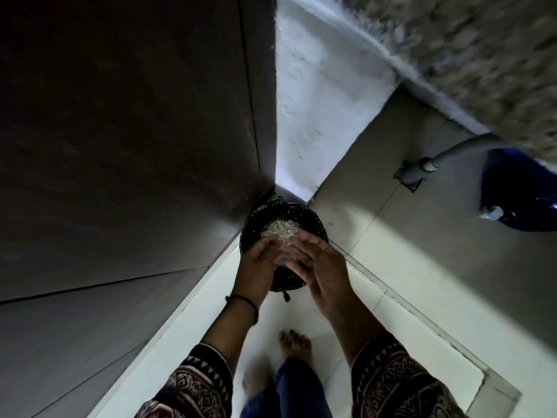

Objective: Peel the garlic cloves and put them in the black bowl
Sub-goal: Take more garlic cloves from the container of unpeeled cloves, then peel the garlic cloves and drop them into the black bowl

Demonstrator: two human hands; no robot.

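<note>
The person is standing over a black bin (315, 226), and both hands are meeting just above its near rim. The left hand (257, 257) and right hand (322, 267) are lying loosely cupped, fingers fairly straight, carrying a small clump of pale skins (283, 251) between them; neither is clenching. More skins are lying heaped inside the bin. No cloves and no bowl are showing near the bin, so where they are cannot be told. The skins are looking paper-light, dry and clingy, so they are probably sticking to fingers and drifting if let fall from high above the bin. Brushing palm against palm low over the bin is likely suiting them better than pinching. The bin is sitting on the floor (301, 321).
</note>
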